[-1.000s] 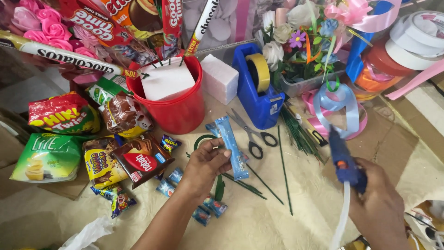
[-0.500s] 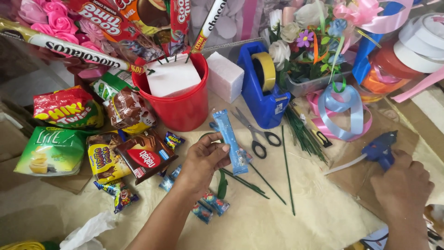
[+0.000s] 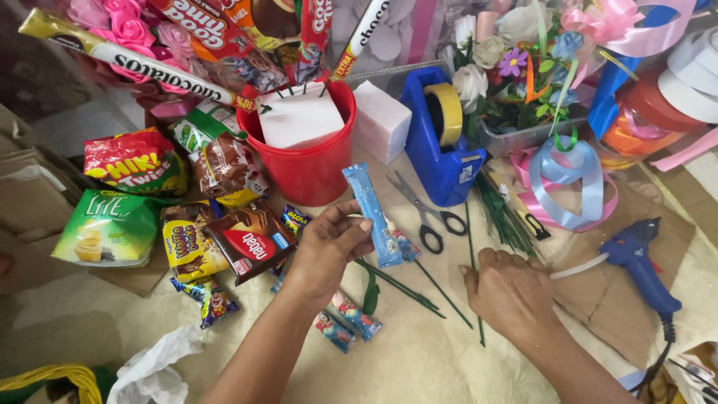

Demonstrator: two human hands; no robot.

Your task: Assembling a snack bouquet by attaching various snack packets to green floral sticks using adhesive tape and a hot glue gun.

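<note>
My left hand [image 3: 327, 245] grips a long light-blue snack stick packet [image 3: 372, 215], held up above the table. My right hand [image 3: 512, 293] rests knuckles-up on the table, fingers curled over thin green floral stems [image 3: 419, 288]; whether it grips one I cannot tell. A blue glue gun [image 3: 638, 262] lies on brown cardboard to its right, with a white glue stick poking out toward the hand. Black-handled scissors [image 3: 425, 213] lie just behind both hands.
A red bucket [image 3: 313, 164] with white foam and skewered snacks stands at the back. Beside it are a white foam block [image 3: 380, 120] and a blue tape dispenser [image 3: 440, 135]. Snack packets [image 3: 224, 239] lie at the left, ribbons [image 3: 570, 187] and artificial flowers at the right.
My right hand set the glue gun down on the cardboard and moved left to the green stems. My left hand lifted the blue packet off the table.
</note>
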